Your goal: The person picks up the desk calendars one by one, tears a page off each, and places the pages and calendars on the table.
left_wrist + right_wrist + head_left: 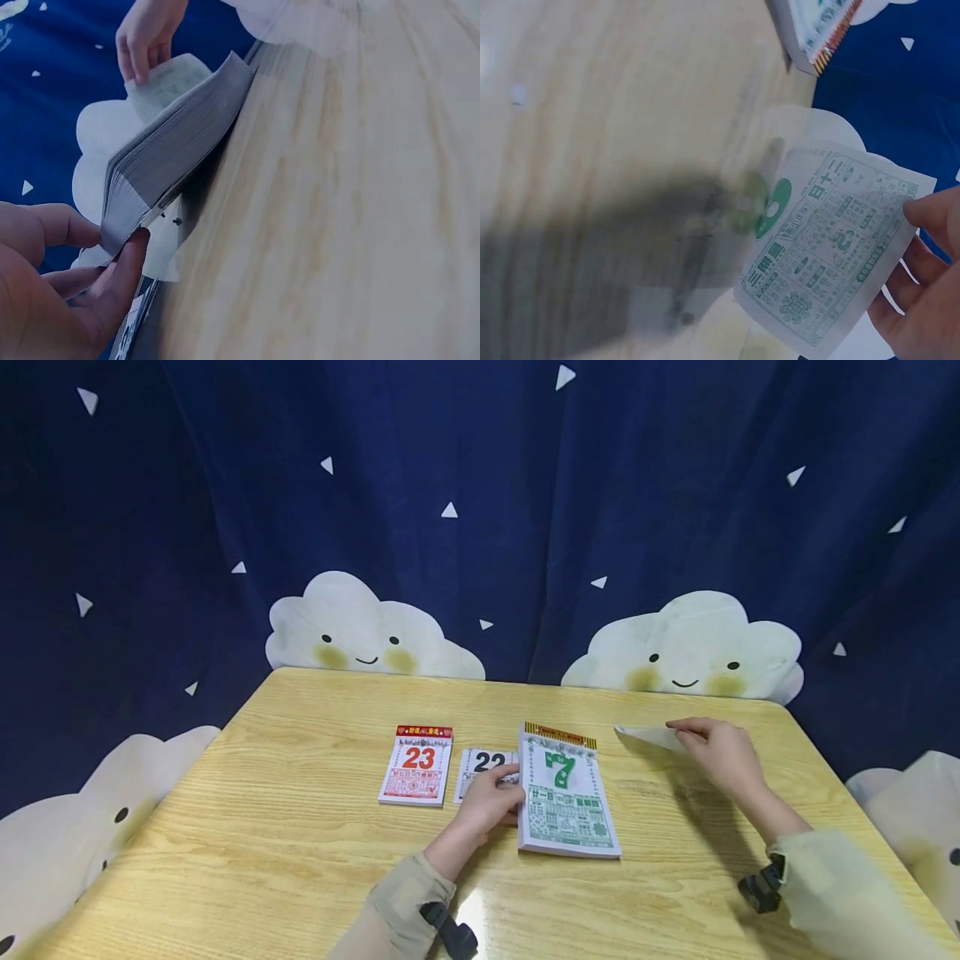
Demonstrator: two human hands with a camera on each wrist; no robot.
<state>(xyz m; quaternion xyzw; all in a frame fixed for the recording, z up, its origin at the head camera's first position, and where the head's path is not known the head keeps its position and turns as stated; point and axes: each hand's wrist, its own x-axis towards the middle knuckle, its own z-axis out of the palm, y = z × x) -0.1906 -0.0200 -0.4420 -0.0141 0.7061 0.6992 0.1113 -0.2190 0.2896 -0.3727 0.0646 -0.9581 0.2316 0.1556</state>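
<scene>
A thick tear-off calendar (567, 818) with a green 7 lies right of centre in the head view. My left hand (486, 806) grips its left edge; the left wrist view shows the page block (180, 135) tilted between thumb and fingers. To the right of the calendar, my right hand (726, 758) pinches a loose calendar sheet (651, 737) by one edge. Green print on that sheet (840, 244) is visible in the right wrist view, and it is apart from the calendar. Partly behind my left hand is a calendar page with a black 22 (487, 760).
A smaller calendar with a red header and a red 23 (416, 768) lies at the left on the wooden table (285, 843). Behind the table hangs a dark blue curtain (510, 510) with white clouds and triangles.
</scene>
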